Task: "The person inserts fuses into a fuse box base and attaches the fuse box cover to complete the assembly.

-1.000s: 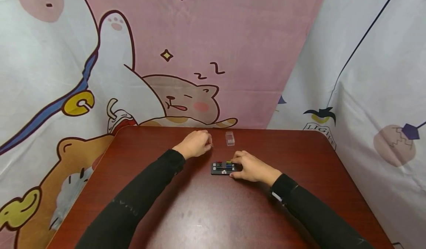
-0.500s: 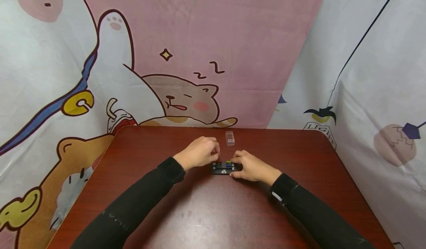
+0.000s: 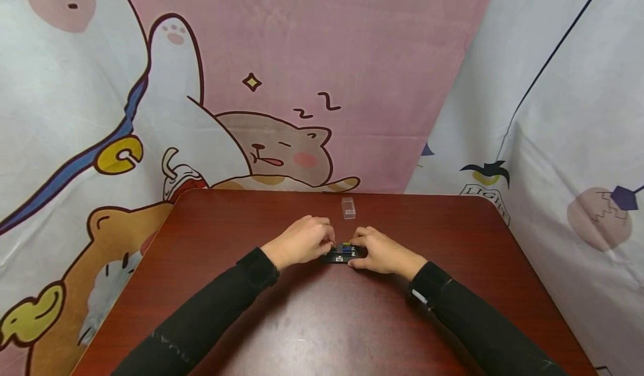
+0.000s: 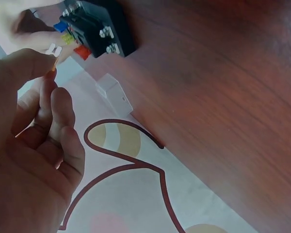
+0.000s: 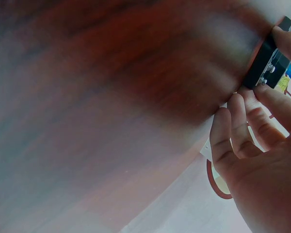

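Note:
A small black fuse block [image 3: 340, 257] with metal screw terminals lies on the table, its red, yellow and blue fuses showing in the left wrist view. My right hand [image 3: 380, 251] grips the block's right end, thumb on the near side and fingers on the far side. Over the left end, my left hand [image 3: 304, 242] pinches a small orange blade fuse [image 4: 55, 64] between thumb and index finger. Its pale prongs [image 4: 53, 49] stick out past the thumb. The head view hides this fuse behind the left fingers.
A clear plastic cover [image 3: 348, 208] lies behind the block near the back edge of the brown wooden table [image 3: 427, 320]. A cloth [image 3: 382, 85] printed with cartoon animals hangs right behind the table.
My left hand has moved right and toward me, from the left of the block to over its left end. The right hand keeps its grip in the same place.

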### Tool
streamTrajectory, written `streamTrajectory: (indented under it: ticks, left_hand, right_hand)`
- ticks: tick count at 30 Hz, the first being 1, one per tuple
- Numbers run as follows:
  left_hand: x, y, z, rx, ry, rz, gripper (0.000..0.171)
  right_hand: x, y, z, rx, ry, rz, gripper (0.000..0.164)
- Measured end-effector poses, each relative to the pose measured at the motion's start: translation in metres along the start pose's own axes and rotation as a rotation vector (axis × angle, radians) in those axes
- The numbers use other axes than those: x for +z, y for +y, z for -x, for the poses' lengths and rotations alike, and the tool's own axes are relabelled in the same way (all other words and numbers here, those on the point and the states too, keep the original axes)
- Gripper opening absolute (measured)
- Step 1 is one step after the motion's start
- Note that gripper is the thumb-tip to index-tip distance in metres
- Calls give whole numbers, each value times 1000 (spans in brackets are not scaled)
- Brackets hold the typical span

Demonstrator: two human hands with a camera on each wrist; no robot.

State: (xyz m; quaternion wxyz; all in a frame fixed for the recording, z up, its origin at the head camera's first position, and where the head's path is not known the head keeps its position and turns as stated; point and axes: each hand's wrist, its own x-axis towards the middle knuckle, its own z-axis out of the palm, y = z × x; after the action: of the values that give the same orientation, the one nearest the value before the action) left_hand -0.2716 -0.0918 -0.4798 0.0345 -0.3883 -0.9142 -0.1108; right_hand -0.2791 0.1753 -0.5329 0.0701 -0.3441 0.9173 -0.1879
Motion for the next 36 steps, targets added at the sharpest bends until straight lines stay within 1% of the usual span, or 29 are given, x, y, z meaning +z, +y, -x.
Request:
streamTrajectory:
  ticks: [6, 9, 15, 20, 25, 31, 36]
  left_hand:
    - [8, 1, 2, 0, 22, -49, 5]
    - [13, 1, 2, -7, 29, -47, 7]
    - [18, 2, 2, -17, 27, -65, 5]
    - [19, 5, 0, -36, 10, -84, 5]
    - [19, 6, 0, -55, 3, -77, 5]
    - [20, 7, 2, -62, 11, -70, 4]
    - [20, 8, 2, -54, 17, -78, 4]
  right_hand:
    - [-1, -2, 1, -5, -3, -6, 44]
    - [-1, -2, 1, -1, -10, -6, 45]
    - [0, -2, 0, -14, -1, -2, 44]
    - [1, -1, 0, -17, 6, 1, 43]
    - [2, 1, 0, -17, 10, 13, 43]
    - [2, 0, -1, -14, 13, 6, 42]
    - [1, 0, 0, -19, 16, 8, 42]
